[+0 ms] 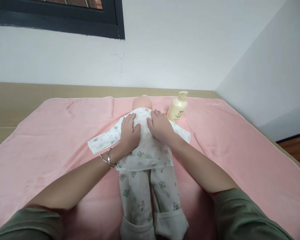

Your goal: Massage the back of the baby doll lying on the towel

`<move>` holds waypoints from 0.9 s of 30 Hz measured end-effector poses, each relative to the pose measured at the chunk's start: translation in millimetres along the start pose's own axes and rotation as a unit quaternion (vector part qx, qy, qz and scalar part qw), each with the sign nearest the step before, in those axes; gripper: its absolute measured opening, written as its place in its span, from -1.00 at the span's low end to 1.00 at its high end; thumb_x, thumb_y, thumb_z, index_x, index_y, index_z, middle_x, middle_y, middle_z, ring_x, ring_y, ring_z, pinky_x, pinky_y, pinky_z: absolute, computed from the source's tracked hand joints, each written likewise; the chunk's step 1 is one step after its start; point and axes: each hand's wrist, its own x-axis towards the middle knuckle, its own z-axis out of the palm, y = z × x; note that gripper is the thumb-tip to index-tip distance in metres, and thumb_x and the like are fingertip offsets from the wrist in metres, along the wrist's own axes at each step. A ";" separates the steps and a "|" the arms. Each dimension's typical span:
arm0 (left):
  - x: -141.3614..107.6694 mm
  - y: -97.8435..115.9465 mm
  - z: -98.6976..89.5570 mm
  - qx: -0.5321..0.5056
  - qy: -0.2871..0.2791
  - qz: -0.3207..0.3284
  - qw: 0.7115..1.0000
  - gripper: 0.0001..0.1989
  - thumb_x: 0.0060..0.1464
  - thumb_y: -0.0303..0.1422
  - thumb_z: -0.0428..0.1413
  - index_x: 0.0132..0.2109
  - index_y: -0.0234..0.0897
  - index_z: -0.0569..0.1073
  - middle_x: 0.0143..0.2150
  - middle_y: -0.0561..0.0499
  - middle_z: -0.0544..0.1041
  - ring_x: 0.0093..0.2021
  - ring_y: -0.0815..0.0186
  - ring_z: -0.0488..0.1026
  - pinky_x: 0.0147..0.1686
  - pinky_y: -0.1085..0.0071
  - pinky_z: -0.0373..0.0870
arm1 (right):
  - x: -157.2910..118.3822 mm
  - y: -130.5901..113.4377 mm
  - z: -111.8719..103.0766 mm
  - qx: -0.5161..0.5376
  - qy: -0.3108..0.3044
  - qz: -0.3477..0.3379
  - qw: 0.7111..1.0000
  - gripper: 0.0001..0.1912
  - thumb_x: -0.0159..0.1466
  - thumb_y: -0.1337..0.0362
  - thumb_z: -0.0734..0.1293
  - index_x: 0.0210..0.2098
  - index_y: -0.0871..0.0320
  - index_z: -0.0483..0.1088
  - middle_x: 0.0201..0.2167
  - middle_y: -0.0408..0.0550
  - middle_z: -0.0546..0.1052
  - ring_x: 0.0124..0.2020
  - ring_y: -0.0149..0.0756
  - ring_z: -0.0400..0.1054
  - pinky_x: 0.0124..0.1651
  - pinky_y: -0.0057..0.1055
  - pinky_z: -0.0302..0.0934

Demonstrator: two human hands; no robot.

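Note:
A baby doll (148, 156) in white printed top and trousers lies with its head away from me on a pink blanket (90, 113). My left hand (130, 131) rests on the left shoulder and upper side of the top, thumb apart from the fingers. On the right shoulder side lies my right hand (161, 126), its fingers pointing forward and holding nothing. Both palms press on the cloth, hidden from view. The doll's sleeves stretch out to either side. A silver bracelet is on my left wrist.
Just beyond my right hand, a cream pump bottle (177, 106) stands on the blanket near the right sleeve. A white wall (150, 50) rises behind the tan surface edge (15, 96). A dark window frame (112, 30) is at upper left.

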 end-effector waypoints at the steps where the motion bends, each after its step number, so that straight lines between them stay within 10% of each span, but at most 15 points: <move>1: 0.5 0.3 -0.3 0.002 0.000 -0.001 1.000 -0.50 0.13 -0.32 -0.04 0.19 -0.33 0.39 0.21 -0.24 0.47 0.25 -0.02 0.35 0.32 -0.08 0.23 | -5.5 -6.4 1.7 -0.010 0.015 -0.014 1.000 -0.39 0.45 0.22 0.02 0.34 0.55 0.15 0.35 0.47 0.26 0.40 0.17 0.11 0.42 0.09 -0.04; 6: 1.7 3.6 -1.6 0.022 -0.017 0.011 1.000 -0.53 0.17 -0.34 -0.10 0.19 -0.32 0.38 0.21 -0.23 0.47 0.25 0.00 0.35 0.32 -0.07 0.23 | -17.0 -20.9 11.6 0.033 0.050 -0.132 0.989 -0.43 0.40 0.34 0.05 0.33 0.48 0.19 0.39 0.39 0.22 0.46 0.07 0.01 0.46 0.04 -0.08; 14: -8.5 12.1 -0.5 0.093 -0.051 0.035 0.994 -0.42 0.15 -0.41 -0.13 0.31 -0.45 0.24 0.36 -0.32 0.30 0.42 -0.05 0.15 0.43 -0.12 0.02 | 17.7 13.9 0.9 0.079 -0.021 0.000 0.997 -0.33 0.43 0.08 0.06 0.34 0.48 0.16 0.41 0.37 0.19 0.46 0.10 0.02 0.45 0.02 -0.04; 22: 31.9 -2.6 -11.8 0.091 -0.106 -0.006 0.990 -0.63 0.20 -0.33 -0.17 -0.04 -0.33 0.47 -0.02 -0.28 0.55 0.11 -0.07 0.45 0.24 -0.09 0.30 | -24.6 -23.4 2.5 -0.050 0.031 -0.070 0.996 -0.36 0.41 0.29 0.04 0.33 0.69 0.06 0.35 0.58 0.21 0.42 0.23 0.07 0.43 0.05 -0.02; 27: 16.1 8.9 -10.4 0.154 -0.106 0.056 0.981 -0.59 0.21 -0.41 -0.19 0.05 -0.44 0.43 0.08 -0.37 0.50 0.20 -0.09 0.39 0.27 -0.08 0.26 | -9.1 -10.6 3.8 -0.001 0.011 -0.064 0.998 -0.39 0.39 0.30 0.04 0.31 0.60 0.15 0.35 0.46 0.26 0.41 0.14 0.10 0.42 0.01 0.03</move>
